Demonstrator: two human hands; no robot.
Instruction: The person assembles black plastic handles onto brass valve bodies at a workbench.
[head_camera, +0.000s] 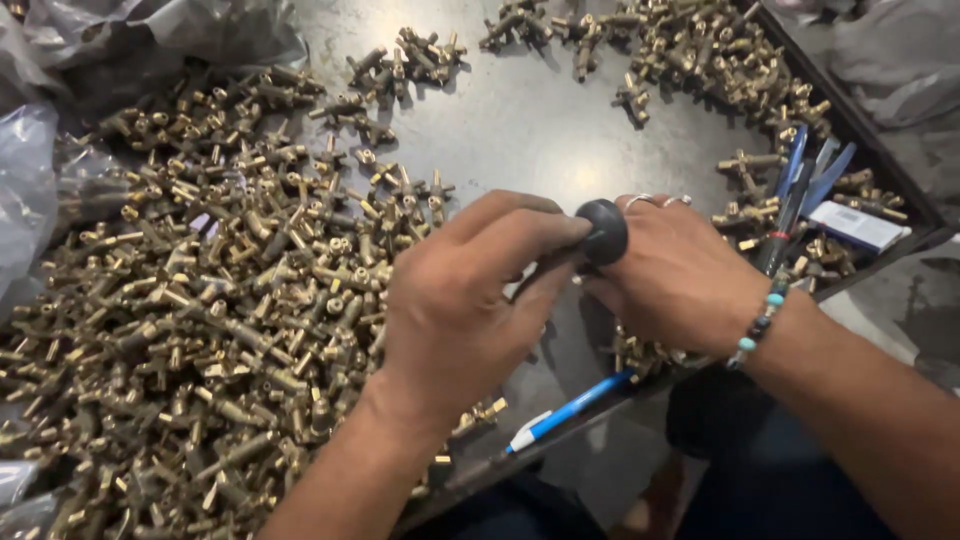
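knob: black, round, domed (603, 231), pinched by left hand (455, 310) fingers
right hand (680, 275): curled shut, contents hidden
room: bare tabletop (540, 120) beyond knob; brass fittings heap (200, 300) left

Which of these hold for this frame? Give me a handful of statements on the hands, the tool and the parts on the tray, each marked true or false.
1. Both hands meet at a tool with a round black knob. True.
2. The biggest heap of brass fittings lies on the person's right. False: it lies on the left; a smaller heap sits at the far right.
3. The right hand wears rings and a beaded bracelet. True.
4. The blue and white pen is held in the left hand. False: it lies on the tray's near edge, below the hands.
5. The tray is dark metal. True.
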